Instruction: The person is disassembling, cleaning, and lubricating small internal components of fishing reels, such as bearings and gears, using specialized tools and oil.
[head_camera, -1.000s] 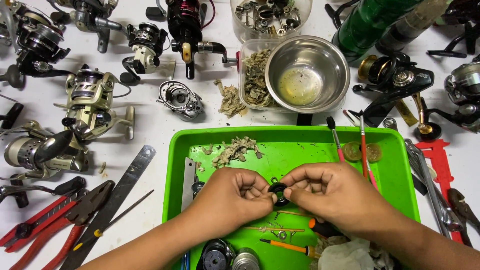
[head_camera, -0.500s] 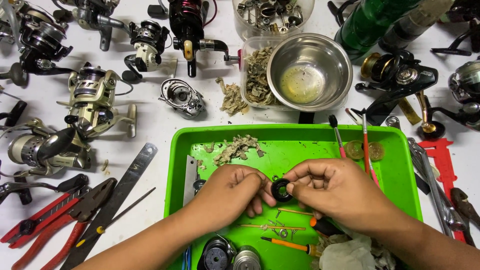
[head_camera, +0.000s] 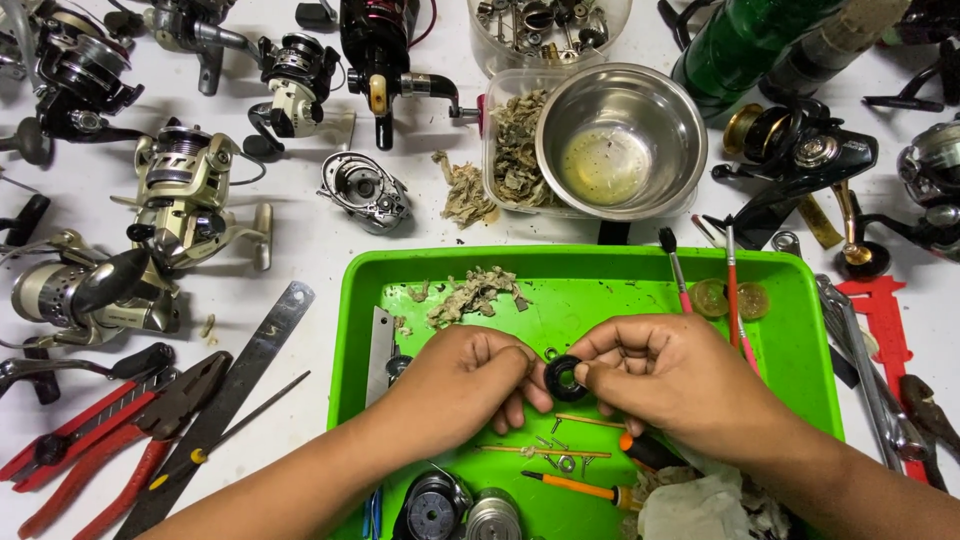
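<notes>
Black ring (head_camera: 565, 377) | pinched by left hand (head_camera: 468, 385) and right hand (head_camera: 668, 375) fingertips | over green tray (head_camera: 600, 290)

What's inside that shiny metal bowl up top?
The steel bowl holds only a thin yellowish film of liquid with a few specks. It sits on a clear tub of shredded scraps, so most of the tub's inside is covered.
</notes>
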